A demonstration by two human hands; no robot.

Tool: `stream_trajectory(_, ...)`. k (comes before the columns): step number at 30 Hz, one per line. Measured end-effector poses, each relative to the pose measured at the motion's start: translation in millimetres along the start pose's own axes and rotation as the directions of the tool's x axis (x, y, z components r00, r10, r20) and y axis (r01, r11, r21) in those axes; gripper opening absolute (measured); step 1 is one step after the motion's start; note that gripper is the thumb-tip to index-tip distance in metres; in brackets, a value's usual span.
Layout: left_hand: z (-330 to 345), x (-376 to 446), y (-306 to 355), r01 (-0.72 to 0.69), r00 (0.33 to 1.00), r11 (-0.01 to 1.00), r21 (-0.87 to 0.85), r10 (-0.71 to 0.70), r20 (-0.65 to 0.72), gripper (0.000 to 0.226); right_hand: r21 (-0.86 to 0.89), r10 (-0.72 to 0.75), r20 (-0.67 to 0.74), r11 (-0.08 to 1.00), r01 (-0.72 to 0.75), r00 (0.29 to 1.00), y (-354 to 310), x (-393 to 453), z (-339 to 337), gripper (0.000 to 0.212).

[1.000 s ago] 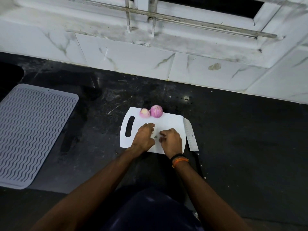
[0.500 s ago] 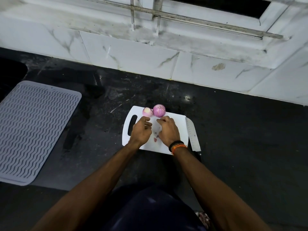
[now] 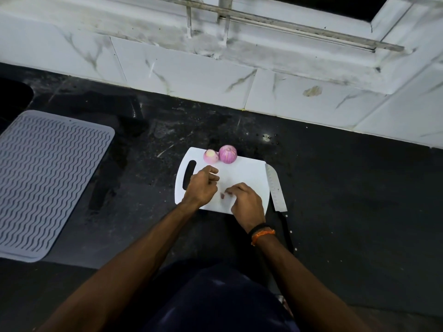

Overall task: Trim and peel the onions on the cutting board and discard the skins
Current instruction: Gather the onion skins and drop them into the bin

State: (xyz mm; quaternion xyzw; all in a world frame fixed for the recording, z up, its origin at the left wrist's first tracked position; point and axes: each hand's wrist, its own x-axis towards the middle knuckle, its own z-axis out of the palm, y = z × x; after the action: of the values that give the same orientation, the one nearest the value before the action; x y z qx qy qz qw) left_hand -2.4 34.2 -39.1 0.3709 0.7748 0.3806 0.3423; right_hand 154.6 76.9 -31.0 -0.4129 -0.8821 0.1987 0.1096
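Under my right hand (image 3: 245, 202), near the front edge of the cutting board (image 3: 249, 174), lie a few reddish skin scraps (image 3: 223, 195); half a second ago this hand was up by the onions, and it has drawn back to pinch at the scraps. My left hand (image 3: 202, 184) sits loosely curled just beside it; whether it holds skins I cannot tell. Beyond both hands, at the board's far edge, the two onions (image 3: 220, 154) look peeled, so I judge only discarding remains. Right of my right hand lies the knife (image 3: 275, 188). No writing or brand is readable anywhere.
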Motion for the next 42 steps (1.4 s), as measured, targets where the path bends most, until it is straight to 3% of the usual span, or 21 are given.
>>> stream_trajectory(3, -1, -2, 2, -0.009, 1.0, 1.0, -0.006, 0.009, 0.003, 0.036, 0.05, 0.177, -0.042, 0.983, -0.175, 0.983, 5, 0, -7, 0.036)
stream_trajectory(6, -1, -1, 4, -0.015, 1.0, 1.0, -0.015, 0.015, 0.022, 0.036, 0.05, 0.249, 0.02, 0.967, -0.249, 0.968, 3, 2, -9, 0.033)
stream_trajectory(13, 0, -1, 5, 0.019, 1.0, 0.992, -0.123, -0.019, 0.005, 0.034, 0.04, 0.148, 0.058, 0.988, -0.15, 0.987, -19, 15, 4, 0.023)
stream_trajectory(18, -5, 3, 9, 0.071, 0.997, 0.963, -0.26, -0.079, -0.022, 0.029, 0.045, 0.195, 0.008, 0.98, -0.195, 0.981, -13, 18, 2, 0.031)
stream_trajectory(21, -3, 5, 10, 0.105, 0.992, 0.934, -0.34, -0.122, -0.027, 0.027, -0.042, 0.129, 0.051, 0.991, -0.127, 0.99, -14, 18, 6, 0.038)
stream_trajectory(26, -1, 4, 13, 0.147, 0.986, 0.898, -0.415, -0.166, -0.01, 0.029, -0.141, 0.005, 0.064, 0.99, 0.004, 0.998, -23, 15, 18, 0.023)
stream_trajectory(38, -2, 1, 6, 0.195, 0.976, 0.886, -0.421, -0.218, -0.005, 0.032, -0.273, -0.077, 0.054, 0.958, 0.088, 0.996, -19, 39, 15, 0.016)
stream_trajectory(42, -4, 2, 6, 0.199, 0.972, 0.839, -0.507, -0.237, -0.01, 0.028, -0.28, 0.035, 0.025, 0.96, -0.027, 0.999, -1, 53, 4, 0.02)
